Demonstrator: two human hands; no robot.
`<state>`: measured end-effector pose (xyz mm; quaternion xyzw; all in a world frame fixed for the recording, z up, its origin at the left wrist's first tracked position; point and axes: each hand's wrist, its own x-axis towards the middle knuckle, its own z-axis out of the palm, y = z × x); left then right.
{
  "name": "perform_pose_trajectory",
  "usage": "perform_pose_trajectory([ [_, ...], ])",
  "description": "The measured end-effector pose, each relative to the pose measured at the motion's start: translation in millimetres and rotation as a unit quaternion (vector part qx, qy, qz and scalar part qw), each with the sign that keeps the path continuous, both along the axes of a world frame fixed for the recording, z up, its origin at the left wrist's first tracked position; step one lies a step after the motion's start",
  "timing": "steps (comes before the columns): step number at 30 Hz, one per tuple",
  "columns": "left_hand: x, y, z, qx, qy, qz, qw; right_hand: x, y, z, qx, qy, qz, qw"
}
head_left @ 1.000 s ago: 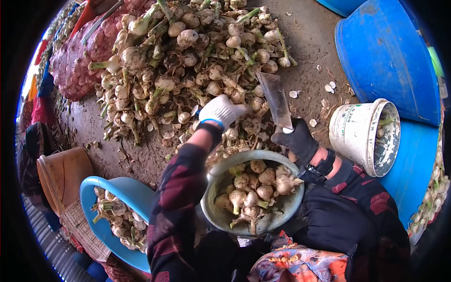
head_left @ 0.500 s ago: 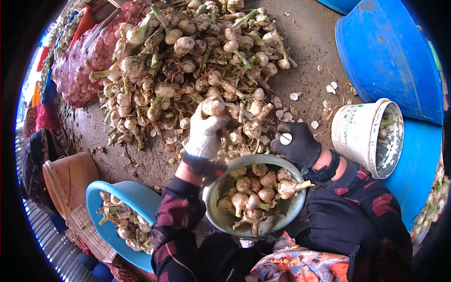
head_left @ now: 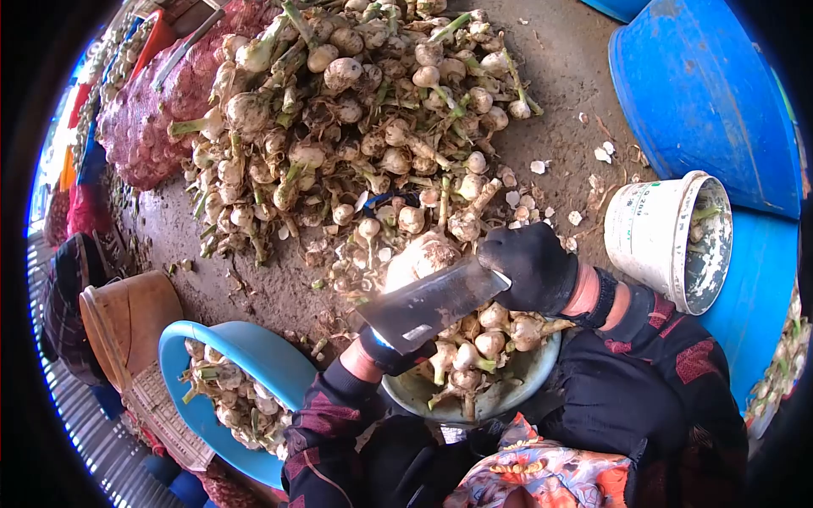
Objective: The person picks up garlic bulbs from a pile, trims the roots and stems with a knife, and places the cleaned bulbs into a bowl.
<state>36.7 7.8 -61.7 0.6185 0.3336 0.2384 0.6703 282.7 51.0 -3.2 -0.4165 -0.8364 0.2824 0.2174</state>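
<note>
My right hand, in a black glove, is closed round the handle of a wide knife. The blade points to the left, above a bowl of garlic bulbs. Behind the blade, my left hand in a white glove holds a large garlic bulb; most of its fingers are hidden by the knife. Beyond my hands lies a big heap of garlic with stalks and roots on.
A blue basin with garlic stands at the lower left beside a brown bucket. At the right are a white bucket and large blue tubs. A pink net sack lies at the upper left.
The knife blade now shows broad side up over my left wrist. My left hand has moved down and right with the bulb, towards my right hand, and the view has shifted slightly.
</note>
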Motion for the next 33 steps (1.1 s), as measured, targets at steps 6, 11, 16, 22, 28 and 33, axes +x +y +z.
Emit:
perform_pose_trajectory([
  [6,20.2,11.0,19.4,-0.011,0.114,-0.02,0.993,10.2,-1.0,-30.3,-0.033,0.055,0.01,0.998],
  [11,40.1,28.3,81.6,-0.203,-0.113,0.0,0.973,49.4,-3.1,-78.2,-0.138,-0.104,-0.116,0.978],
  [16,35.3,35.1,52.0,-0.289,-0.286,0.169,0.898,38.5,-11.6,-52.4,-0.333,0.146,-0.228,0.903],
  [22,58.5,44.3,63.3,-0.428,-0.454,0.351,0.698,-3.9,-16.3,-6.4,-0.521,0.318,-0.223,0.76],
  [28,34.2,37.2,64.4,-0.395,-0.189,0.295,0.849,14.7,-5.5,-24.4,-0.454,0.282,-0.227,0.814],
  [33,33.5,29.5,44.7,-0.377,-0.14,0.311,0.861,20.0,0.4,-35.5,-0.371,0.249,-0.255,0.858],
])
